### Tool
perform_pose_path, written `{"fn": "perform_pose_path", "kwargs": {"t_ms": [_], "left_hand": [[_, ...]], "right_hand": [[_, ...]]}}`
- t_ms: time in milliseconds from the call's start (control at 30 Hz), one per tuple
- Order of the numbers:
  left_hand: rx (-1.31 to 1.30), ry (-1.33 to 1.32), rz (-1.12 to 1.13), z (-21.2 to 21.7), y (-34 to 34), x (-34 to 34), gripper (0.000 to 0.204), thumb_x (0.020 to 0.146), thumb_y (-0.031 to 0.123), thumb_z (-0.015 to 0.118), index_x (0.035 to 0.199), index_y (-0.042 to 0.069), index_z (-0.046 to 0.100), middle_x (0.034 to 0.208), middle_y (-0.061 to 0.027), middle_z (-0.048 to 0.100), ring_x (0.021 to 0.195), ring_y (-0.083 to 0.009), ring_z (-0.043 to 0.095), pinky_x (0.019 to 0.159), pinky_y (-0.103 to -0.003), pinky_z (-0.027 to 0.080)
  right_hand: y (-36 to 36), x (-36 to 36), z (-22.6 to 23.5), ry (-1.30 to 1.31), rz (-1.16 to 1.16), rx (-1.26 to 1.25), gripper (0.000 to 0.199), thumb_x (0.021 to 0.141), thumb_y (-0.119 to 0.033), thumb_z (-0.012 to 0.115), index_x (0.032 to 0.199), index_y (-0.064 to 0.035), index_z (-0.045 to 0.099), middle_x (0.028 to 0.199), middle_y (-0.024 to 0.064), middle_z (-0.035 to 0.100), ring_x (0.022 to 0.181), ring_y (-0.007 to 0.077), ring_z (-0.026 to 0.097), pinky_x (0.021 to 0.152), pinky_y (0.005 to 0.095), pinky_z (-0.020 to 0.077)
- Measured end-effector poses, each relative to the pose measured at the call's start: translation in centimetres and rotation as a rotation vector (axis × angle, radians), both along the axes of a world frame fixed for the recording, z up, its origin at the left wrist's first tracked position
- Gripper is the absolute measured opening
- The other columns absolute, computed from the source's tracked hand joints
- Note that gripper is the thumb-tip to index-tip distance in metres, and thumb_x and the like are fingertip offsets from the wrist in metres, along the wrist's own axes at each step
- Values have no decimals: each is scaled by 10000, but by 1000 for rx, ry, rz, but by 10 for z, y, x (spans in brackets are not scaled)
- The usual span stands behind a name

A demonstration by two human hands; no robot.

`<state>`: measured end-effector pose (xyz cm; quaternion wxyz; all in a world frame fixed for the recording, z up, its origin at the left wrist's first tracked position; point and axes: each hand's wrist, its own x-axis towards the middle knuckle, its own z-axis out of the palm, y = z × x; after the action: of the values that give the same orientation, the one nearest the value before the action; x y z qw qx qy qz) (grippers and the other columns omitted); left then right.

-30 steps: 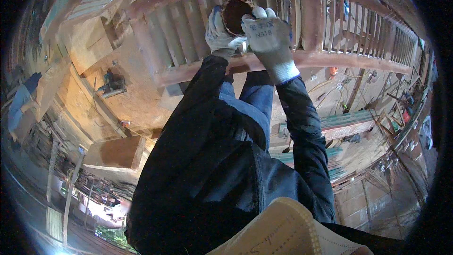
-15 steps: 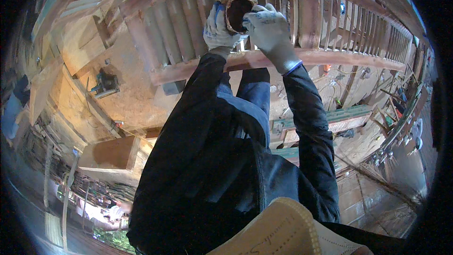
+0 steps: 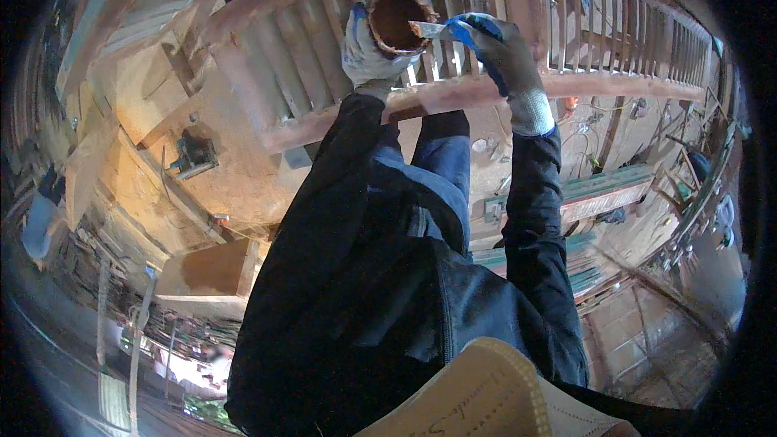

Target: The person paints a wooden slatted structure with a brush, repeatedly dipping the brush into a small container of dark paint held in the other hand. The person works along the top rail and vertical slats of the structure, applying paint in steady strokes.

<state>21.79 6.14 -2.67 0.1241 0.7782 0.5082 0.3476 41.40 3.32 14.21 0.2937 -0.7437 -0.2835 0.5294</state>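
The gloved left hand (image 3: 366, 47) is wrapped around a small round container (image 3: 398, 20), its inside coated reddish brown, and holds it tilted with the mouth toward the camera, up in front of a long wooden railing panel (image 3: 453, 89) of turned slats. The gloved right hand (image 3: 498, 53) grips the handle of a thin flat tool, probably a putty knife or scraper (image 3: 426, 29), whose pale blade reaches into the container's mouth.

To load the blade well, the container wants to stay steady and tilted, the blade drawn along the inner wall and wiped on the rim so nothing drips onto the dark jacket sleeves (image 3: 534, 218) below.

The blade's tip is lost inside the container, so how much filler it carries cannot be seen. The tool's handle is buried in the glove. The fisheye rim bends and darkens the workshop floor (image 3: 202, 162), and clutter there stays hard to name.
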Motion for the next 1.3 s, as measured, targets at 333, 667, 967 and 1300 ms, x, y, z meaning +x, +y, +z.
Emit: {"fn": "perform_pose_path", "kwargs": {"t_ms": [333, 667, 967, 1300], "left_hand": [[-265, -111, -115, -13, -13, -7, 951, 751, 537, 736, 1435, 7, 341, 1430, -176, 454, 1276, -350, 485, 1057, -436, 423], [-588, -24, -234, -26, -28, -46, 916, 776, 518, 706, 1440, 5, 337, 1439, -167, 444, 1284, -334, 472, 1067, -425, 404], [-729, 29, -230, -15, -30, -71, 885, 798, 500, 679, 1444, 4, 333, 1446, -159, 435, 1291, -320, 461, 1076, -415, 388], [-756, 45, -252, -16, -21, -59, 850, 822, 481, 648, 1448, 3, 329, 1454, -151, 425, 1299, -304, 449, 1086, -404, 369]], "right_hand": [[-79, -9, -88, 501, 50, 54, 318, 963, -309, 620, 1194, -90, 610, 791, 6, 624, 651, 65, 549, 501, 208, 413], [-89, 29, -51, 522, -860, 297, 535, 966, -353, 613, 1414, -91, 485, 1085, -52, 587, 892, 36, 546, 721, 194, 458], [-101, 45, -105, 307, -927, 393, 372, 997, -251, 568, 1321, -68, 556, 914, -20, 609, 716, 82, 561, 654, 249, 469], [-25, 73, -100, -854, -421, 108, 326, 905, -142, 601, 1230, -120, 615, 999, 172, 632, 842, 364, 622, 707, 437, 500]]}}
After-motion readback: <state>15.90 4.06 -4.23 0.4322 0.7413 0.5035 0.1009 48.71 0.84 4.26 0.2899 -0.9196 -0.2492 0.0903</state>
